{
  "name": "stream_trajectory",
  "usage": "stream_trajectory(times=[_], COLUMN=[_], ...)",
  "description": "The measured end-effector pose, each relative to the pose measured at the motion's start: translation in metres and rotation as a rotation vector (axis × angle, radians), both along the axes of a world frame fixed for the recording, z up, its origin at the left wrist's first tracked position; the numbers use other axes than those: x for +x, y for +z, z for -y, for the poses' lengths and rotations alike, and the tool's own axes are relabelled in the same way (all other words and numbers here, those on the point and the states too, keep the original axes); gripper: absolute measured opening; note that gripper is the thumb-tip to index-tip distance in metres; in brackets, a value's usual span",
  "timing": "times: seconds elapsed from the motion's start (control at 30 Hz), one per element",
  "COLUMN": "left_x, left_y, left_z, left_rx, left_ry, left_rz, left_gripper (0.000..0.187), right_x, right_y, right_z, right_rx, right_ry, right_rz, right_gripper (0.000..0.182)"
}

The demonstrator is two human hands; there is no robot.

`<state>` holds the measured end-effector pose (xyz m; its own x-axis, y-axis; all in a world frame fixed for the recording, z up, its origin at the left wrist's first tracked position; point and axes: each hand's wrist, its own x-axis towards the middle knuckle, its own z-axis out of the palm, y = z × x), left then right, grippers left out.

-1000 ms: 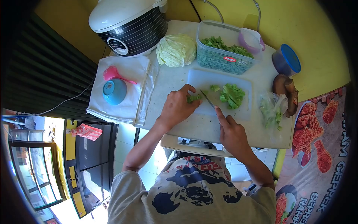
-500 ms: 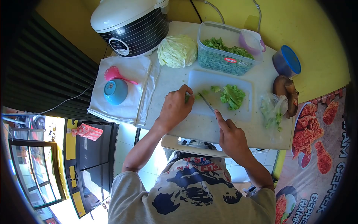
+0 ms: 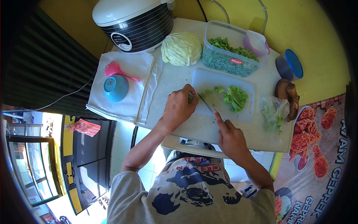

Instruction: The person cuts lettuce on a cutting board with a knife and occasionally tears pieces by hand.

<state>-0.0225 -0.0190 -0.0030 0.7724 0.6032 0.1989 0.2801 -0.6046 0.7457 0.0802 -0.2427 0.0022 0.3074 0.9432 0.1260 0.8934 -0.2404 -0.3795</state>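
Note:
My right hand [image 3: 232, 139] is closed round the handle of a knife [image 3: 207, 105], its index finger stretched along the top. The blade points away to the left over a white cutting board [image 3: 244, 115]. At the board's left edge my left hand [image 3: 181, 105] has its fingers curled down on a bit of green lettuce, mostly hidden beneath them. The blade tip is close to those fingers. A bunch of leaf lettuce [image 3: 235, 98] lies on the right half of the board, with small cut pieces [image 3: 219, 89] to its left.
Behind the board stand a cabbage [image 3: 181, 49] and a clear container [image 3: 232, 64] of cut greens. A rice cooker [image 3: 138, 31] is at back left, near a blue bowl [image 3: 116, 88] and pink ladle [image 3: 113, 70]. On the right are a plastic bag [image 3: 274, 112] and blue-lidded tub [image 3: 290, 64].
The view has shifted slightly, so the table things sit a little further right. Both hands keep nearly the same pose, with the knife still at the lettuce by my left fingers.

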Motion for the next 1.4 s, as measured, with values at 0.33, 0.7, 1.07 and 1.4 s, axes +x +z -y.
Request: stream_trajectory(times=[0.33, 0.7, 1.07, 1.4], left_x=[-0.006, -0.008, -0.012, -0.015], left_y=[0.003, 0.013, 0.011, 0.012], left_z=[0.001, -0.004, -0.006, -0.006], left_rx=[-0.036, -0.116, -0.039, -0.061], left_ry=[0.004, -0.072, -0.03, 0.011], left_rz=[0.022, 0.006, -0.002, -0.025], left_gripper=[0.015, 0.015, 0.01, 0.014], right_x=[0.004, 0.001, 0.0, -0.009], right_y=[0.0, 0.002, 0.002, 0.0], right_z=[-0.003, 0.001, 0.002, -0.002], right_rx=[-0.041, 0.129, -0.027, -0.018], right_ry=[0.023, 0.022, -0.023, 0.031], right_rz=[0.084, -0.215, -0.042, -0.068], right_gripper=[0.072, 0.068, 0.071, 0.072])
